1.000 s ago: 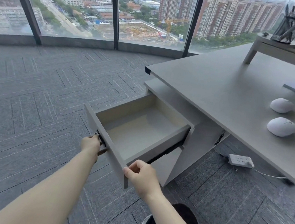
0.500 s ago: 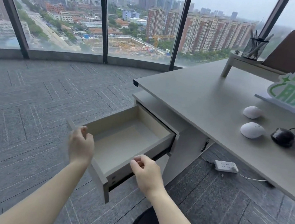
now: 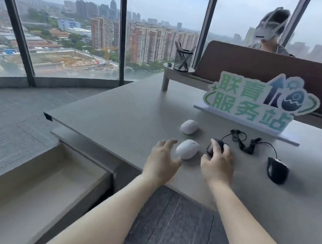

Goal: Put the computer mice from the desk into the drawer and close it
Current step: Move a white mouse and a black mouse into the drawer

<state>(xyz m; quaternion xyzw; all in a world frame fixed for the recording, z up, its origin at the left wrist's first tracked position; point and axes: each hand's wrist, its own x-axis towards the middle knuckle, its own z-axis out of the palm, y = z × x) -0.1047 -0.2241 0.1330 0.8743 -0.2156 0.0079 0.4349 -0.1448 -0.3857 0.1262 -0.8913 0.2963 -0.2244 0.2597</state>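
Two white mice lie on the grey desk (image 3: pixel 127 117): the far white mouse (image 3: pixel 189 126) and the near white mouse (image 3: pixel 187 148). My left hand (image 3: pixel 160 161) hovers just left of the near one, fingers spread, thumb at its near edge. My right hand (image 3: pixel 217 165) lies over a wired black mouse (image 3: pixel 215 145), fingers on top and thumb at its left side. A second black mouse (image 3: pixel 277 170) sits to the right, its coiled cable (image 3: pixel 246 143) behind it. The drawer (image 3: pixel 26 202) stands open and bare at lower left.
A white sign with green characters (image 3: pixel 262 103) stands behind the mice. A mesh pen holder (image 3: pixel 182 60) rests on a small riser (image 3: pixel 168 75). A person (image 3: pixel 271 34) sits behind a brown partition (image 3: pixel 296 79). Grey carpet (image 3: pixel 172 227) lies below.
Both hands have left the drawer front and moved up onto the desk. My view has swung from the drawer to the mice, and the right hand now rests on a black mouse.
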